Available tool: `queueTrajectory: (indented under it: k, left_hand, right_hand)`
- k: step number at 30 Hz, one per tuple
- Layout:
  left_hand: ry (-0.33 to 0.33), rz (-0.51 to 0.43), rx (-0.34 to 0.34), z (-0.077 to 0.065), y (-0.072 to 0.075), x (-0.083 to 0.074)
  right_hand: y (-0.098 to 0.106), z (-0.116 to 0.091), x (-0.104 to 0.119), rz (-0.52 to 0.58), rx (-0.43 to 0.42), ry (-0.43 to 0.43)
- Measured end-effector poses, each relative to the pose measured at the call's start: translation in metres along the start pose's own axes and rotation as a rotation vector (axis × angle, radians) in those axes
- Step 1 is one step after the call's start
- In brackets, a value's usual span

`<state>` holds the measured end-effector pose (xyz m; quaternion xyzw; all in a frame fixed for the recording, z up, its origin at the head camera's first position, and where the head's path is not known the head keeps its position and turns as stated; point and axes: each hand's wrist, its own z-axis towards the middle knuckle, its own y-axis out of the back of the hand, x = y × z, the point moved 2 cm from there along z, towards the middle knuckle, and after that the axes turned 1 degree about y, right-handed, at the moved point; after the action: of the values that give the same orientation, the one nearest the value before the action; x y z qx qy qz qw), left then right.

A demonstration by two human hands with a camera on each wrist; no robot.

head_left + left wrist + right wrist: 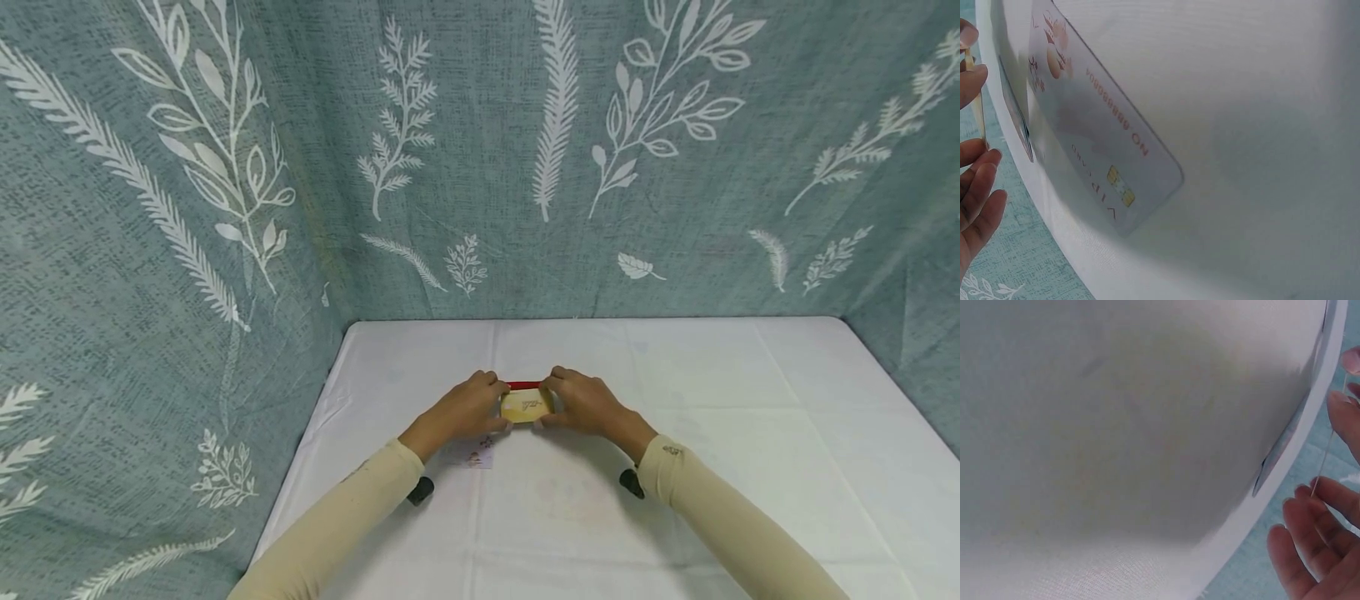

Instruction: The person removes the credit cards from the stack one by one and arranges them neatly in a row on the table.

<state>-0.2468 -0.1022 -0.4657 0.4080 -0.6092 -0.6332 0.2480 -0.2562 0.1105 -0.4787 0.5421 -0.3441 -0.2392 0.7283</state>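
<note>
A: Yellow card (527, 405) held above the bench (750, 433), between both hands, mid-bench, slightly toward the far side. Long axis left–right, parallel to the bench's near edge.

B: Grip?

A: Left hand (461, 410) pinching the left short end, right hand (588, 404) pinching the right short end. Fingers curled narrow on each side, thumbs toward the near edge. In the left wrist view, card seen edge-on as a thin strip between fingers (971, 84); likewise edge-on in the right wrist view, between fingers (1342, 419).

B: Nearer hand?

A: Neither; both touching, roughly symmetrical about the card's middle.

B: Behind the card?

A: Red strip (524, 385) showing just beyond the top edge, between the two hands. Cannot tell whether a second card or some other flat item, nor whether touching the yellow one.

B: Around?

A: Pale printed card (472, 455) flat on the bench, just beside and below the left wrist; gold chip and red number legible in the left wrist view (1100, 147). White bench cloth, patterned grey-green curtain (480, 150) on three sides.

B: Obstructions?

A: None between the hands. Flat card near the left forearm, apart from the held card.
</note>
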Motion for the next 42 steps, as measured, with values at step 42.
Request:
queueTrajectory:
  k: [42]
  left_hand:
    - [-0.045,0.022,-0.065,-0.011,-0.008,-0.006]
  right_hand:
    - [-0.004,-0.011,0.006,-0.023,-0.013,0.009]
